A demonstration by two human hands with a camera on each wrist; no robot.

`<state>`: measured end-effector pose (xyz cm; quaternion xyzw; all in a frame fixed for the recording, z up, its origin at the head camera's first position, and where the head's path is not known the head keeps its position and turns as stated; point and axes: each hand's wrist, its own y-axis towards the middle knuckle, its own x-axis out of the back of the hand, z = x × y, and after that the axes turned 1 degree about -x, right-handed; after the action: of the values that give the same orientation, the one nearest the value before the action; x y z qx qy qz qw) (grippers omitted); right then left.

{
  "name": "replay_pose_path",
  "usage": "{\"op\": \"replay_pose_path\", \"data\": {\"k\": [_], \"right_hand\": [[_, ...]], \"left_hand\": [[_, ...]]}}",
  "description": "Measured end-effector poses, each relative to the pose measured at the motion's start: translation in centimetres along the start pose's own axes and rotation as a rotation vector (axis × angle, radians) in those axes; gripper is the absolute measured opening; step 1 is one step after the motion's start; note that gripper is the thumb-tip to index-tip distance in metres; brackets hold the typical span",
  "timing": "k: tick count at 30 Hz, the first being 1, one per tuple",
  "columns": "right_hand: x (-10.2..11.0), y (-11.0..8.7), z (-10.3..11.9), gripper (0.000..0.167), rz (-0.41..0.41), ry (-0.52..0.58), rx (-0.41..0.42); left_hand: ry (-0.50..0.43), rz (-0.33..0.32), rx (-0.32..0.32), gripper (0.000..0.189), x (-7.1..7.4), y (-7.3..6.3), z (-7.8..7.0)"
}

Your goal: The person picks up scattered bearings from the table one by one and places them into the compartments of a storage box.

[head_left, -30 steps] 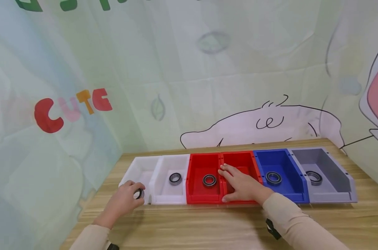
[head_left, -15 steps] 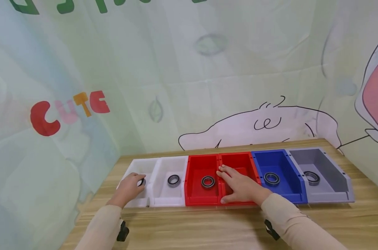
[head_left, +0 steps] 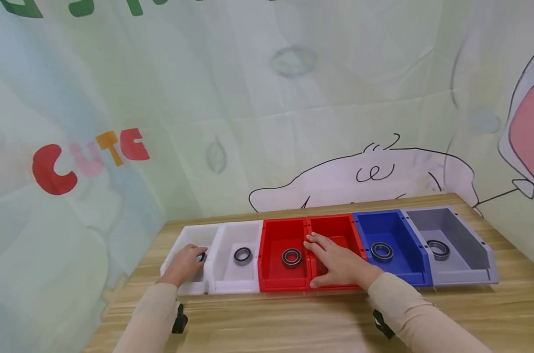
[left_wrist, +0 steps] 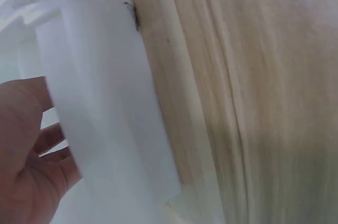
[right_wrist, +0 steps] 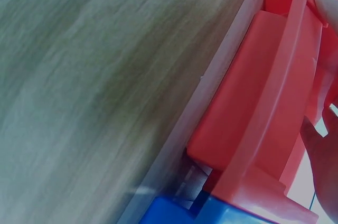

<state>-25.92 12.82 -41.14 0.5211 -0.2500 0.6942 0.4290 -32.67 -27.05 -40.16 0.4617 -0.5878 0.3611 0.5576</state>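
Note:
My left hand [head_left: 184, 265] reaches into the leftmost white bin [head_left: 171, 247] and pinches a ball bearing [head_left: 201, 257], mostly covered by the fingers. In the left wrist view, the fingers of the left hand [left_wrist: 31, 155] are behind the bin's white front wall [left_wrist: 100, 108], and the bearing is hidden. Over the right-hand red bin [head_left: 337, 225] my right hand [head_left: 339, 261] lies with fingers extended. Its fingertips reach the divider between the two red bins. The hand covers part of that bin's floor.
Flat bearings lie in the second white bin [head_left: 242, 256], the left red bin [head_left: 292, 257], the blue bin [head_left: 382, 251] and the grey bin [head_left: 438, 249]. The bins form one row on a wooden table [head_left: 267, 323], with a printed curtain [head_left: 196, 98] behind.
The left hand has carried its bearing from the front edge of the leftmost white bin forward and down into it. The right hand keeps its place; the head view shifts slightly.

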Motion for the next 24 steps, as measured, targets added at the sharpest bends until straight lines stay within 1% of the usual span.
{"op": "replay_pose_path", "data": {"k": [3, 7, 10, 12, 17, 20, 21, 24], "right_hand": [[0.0, 0.0, 0.1, 0.092, 0.004, 0.003, 0.006], [-0.1, -0.1, 0.2, 0.092, 0.005, 0.003, 0.002], [-0.1, -0.2, 0.2, 0.093, 0.002, -0.002, -0.012], [0.0, -0.2, 0.2, 0.093, 0.001, -0.003, -0.019], [0.1, -0.2, 0.1, 0.092, 0.005, 0.002, -0.012], [-0.1, -0.2, 0.0, 0.091, 0.007, -0.006, -0.016], [-0.2, -0.2, 0.0, 0.091, 0.009, -0.010, -0.019], [-0.5, -0.2, -0.1, 0.091, 0.017, -0.003, -0.020]], "left_hand": [[-0.006, 0.029, 0.026, 0.033, -0.4, 0.1, 0.3], [0.011, 0.052, 0.026, 0.033, -0.8, 0.2, 0.6], [0.022, 0.056, 0.024, 0.034, -0.8, 0.4, 0.5], [0.021, 0.063, 0.034, 0.034, -1.0, 0.5, 0.5], [0.034, 0.082, 0.049, 0.034, -1.5, 0.7, 0.3], [0.031, 0.081, 0.033, 0.034, -1.8, 0.6, 0.2], [0.029, 0.080, 0.018, 0.034, -1.9, 0.5, 0.2], [-0.019, 0.074, 0.007, 0.036, -1.9, 0.0, 0.5]]}}
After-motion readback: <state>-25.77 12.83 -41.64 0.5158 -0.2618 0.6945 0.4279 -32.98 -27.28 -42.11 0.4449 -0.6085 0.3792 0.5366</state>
